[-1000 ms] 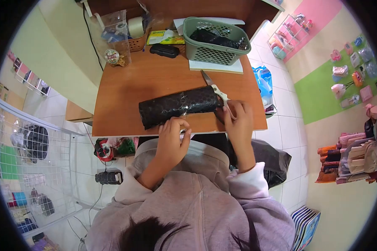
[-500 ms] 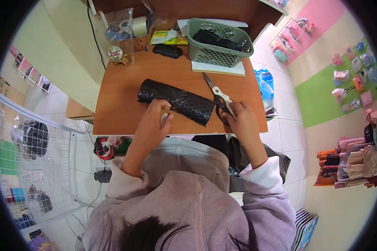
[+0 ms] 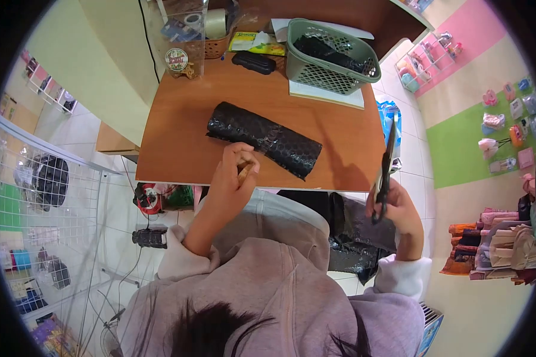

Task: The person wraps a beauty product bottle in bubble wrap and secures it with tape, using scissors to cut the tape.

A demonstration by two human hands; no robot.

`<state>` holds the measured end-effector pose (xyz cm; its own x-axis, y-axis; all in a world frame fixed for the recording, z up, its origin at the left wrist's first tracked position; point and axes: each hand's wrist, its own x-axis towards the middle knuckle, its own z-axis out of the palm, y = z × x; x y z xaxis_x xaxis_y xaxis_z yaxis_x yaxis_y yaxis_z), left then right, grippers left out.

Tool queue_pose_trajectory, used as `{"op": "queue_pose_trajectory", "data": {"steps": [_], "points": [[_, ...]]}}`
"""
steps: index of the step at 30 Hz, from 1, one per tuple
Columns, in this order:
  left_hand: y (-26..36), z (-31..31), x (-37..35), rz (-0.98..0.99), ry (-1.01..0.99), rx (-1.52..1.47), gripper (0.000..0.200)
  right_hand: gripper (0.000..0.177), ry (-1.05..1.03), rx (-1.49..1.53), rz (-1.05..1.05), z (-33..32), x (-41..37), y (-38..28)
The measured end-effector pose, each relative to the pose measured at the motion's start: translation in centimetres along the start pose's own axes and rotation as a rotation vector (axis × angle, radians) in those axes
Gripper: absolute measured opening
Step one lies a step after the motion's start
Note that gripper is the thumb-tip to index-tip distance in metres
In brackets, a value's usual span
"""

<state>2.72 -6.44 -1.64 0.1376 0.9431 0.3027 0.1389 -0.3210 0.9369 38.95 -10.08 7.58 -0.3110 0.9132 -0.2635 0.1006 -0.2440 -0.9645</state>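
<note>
Black-handled scissors (image 3: pixel 388 160) are gripped in my right hand (image 3: pixel 399 211), beyond the bench's right edge. My left hand (image 3: pixel 227 184) curls around something small (image 3: pixel 243 171), unclear, beside the shiny, dimpled black roll (image 3: pixel 262 140) slanting across the smooth brown bench (image 3: pixel 178 119). Outward: perforated grey-green basket (image 3: pixel 333 80), pale floor tiles (image 3: pixel 417 202), pink-and-green striped wall (image 3: pixel 452 149).

Right hand (image 3: pixel 398 207) holding scissors (image 3: pixel 387 166), left hand (image 3: pixel 233 177) at black roll (image 3: pixel 268 140), wooden desk (image 3: pixel 178 125), green basket (image 3: pixel 323 78)
</note>
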Motion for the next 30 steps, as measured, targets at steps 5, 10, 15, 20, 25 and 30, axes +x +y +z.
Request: {"op": "queue_pose_trajectory", "data": {"steps": [5,10,15,20,25,30], "points": [[-1.3,0.7,-0.3,0.022,0.05,0.053,0.027,0.026,-0.192,-0.144,0.124,2.1,-0.7,1.8],[-1.3,1.4,-0.4,-0.012,0.185,-0.071,0.028,0.028,-0.328,-0.368,0.134,4.0,2.4,3.3],[-1.2,1.5,-0.3,-0.001,0.184,0.008,0.027,0.026,-0.313,-0.222,0.105,5.2,4.8,3.9],[-1.2,1.5,-0.2,0.025,0.183,-0.002,0.027,0.035,-0.273,-0.216,0.21,6.1,5.8,3.3],[-1.7,1.6,-0.2,0.033,0.214,-0.026,0.026,0.038,-0.212,-0.2,0.201,6.5,6.3,3.4],[-1.6,1.6,-0.3,0.012,0.205,0.013,0.026,0.038,-0.185,-0.234,0.214,6.5,6.3,3.1]]}}
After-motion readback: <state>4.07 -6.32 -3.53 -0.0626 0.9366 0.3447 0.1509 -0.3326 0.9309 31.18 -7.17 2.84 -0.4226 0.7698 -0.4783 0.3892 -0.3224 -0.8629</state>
